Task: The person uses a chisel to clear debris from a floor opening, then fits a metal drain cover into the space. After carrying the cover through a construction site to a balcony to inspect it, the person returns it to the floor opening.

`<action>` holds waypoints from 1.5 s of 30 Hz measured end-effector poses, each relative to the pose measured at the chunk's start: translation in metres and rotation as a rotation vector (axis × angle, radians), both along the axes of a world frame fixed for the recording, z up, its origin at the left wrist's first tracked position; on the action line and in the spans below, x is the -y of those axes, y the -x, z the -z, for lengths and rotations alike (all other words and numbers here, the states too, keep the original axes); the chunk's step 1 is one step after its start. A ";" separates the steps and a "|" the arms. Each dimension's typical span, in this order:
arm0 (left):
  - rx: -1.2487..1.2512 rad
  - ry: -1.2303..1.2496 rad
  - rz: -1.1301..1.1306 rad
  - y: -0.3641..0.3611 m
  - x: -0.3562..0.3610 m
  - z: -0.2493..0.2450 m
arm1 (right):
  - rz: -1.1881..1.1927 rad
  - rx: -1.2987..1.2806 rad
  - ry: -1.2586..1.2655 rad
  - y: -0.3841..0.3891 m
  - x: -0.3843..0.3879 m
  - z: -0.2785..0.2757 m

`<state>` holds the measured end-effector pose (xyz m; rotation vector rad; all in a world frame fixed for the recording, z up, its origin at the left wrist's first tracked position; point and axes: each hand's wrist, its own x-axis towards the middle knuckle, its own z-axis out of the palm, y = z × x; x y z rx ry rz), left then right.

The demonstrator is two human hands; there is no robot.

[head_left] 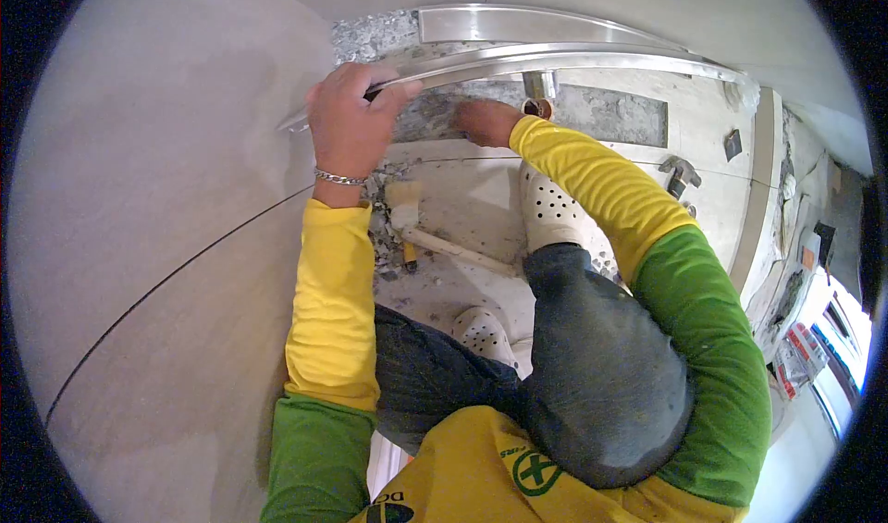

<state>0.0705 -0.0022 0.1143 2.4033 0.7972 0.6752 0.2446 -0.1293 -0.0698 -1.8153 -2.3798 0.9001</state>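
My left hand [356,116] is closed round the near left end of a long shiny metal strip [555,59], which stretches to the right above a grey recess [610,116] in the floor. Under the strip, my right hand [487,123] reaches down into the recess; its fingers are blurred and partly lost against the grey surface. Just right of that hand stands a short metal cylinder [540,85], with a round brownish opening [536,109] below it. A second metal piece [546,27] lies behind the strip, against the wall.
A brush [403,199] and a pale handle [458,251] lie on the floor among rubble [381,232]. To the right are a hammer [680,175] and a small dark piece [733,145]. A raised edge [757,181] and bags [797,361] are farther right. Large wall tiles [166,199] rise at left.
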 end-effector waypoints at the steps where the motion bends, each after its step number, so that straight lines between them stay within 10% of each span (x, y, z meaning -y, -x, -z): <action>1: -0.002 0.021 0.006 0.000 0.000 0.000 | 0.029 -0.004 -0.040 0.001 0.001 0.003; 7: -0.056 -0.012 -0.010 -0.001 0.002 0.007 | 0.413 -0.188 0.066 0.025 0.035 -0.058; 13: -0.178 0.067 -0.005 -0.003 0.009 0.010 | 0.224 -0.713 0.509 0.006 0.078 -0.192; 15: -0.202 0.017 0.016 -0.003 0.010 0.020 | 0.580 -0.867 -0.018 -0.030 0.095 -0.203; 16: -0.229 -0.033 0.033 -0.003 0.012 0.025 | 0.780 -0.434 -0.166 -0.045 0.098 -0.226; 17: -0.224 -0.032 0.037 -0.005 0.014 0.028 | 0.504 -0.103 -0.578 -0.077 0.100 -0.219; 20: -0.263 -0.107 0.076 -0.012 0.020 0.039 | 0.399 0.273 -0.276 -0.140 0.125 -0.167; 23: -0.203 -0.116 0.119 -0.019 0.031 0.057 | 0.531 -0.181 0.479 -0.166 0.118 -0.156; 26: -0.250 -0.077 0.144 -0.023 0.047 0.074 | 0.550 -0.283 0.689 -0.177 0.119 -0.143; 30: -0.253 -0.163 0.126 -0.020 0.060 0.092 | 0.662 -0.471 0.611 -0.183 0.136 -0.107; 45: -0.426 -0.077 0.085 -0.001 0.076 0.144 | 0.515 0.124 -0.249 -0.152 0.145 -0.075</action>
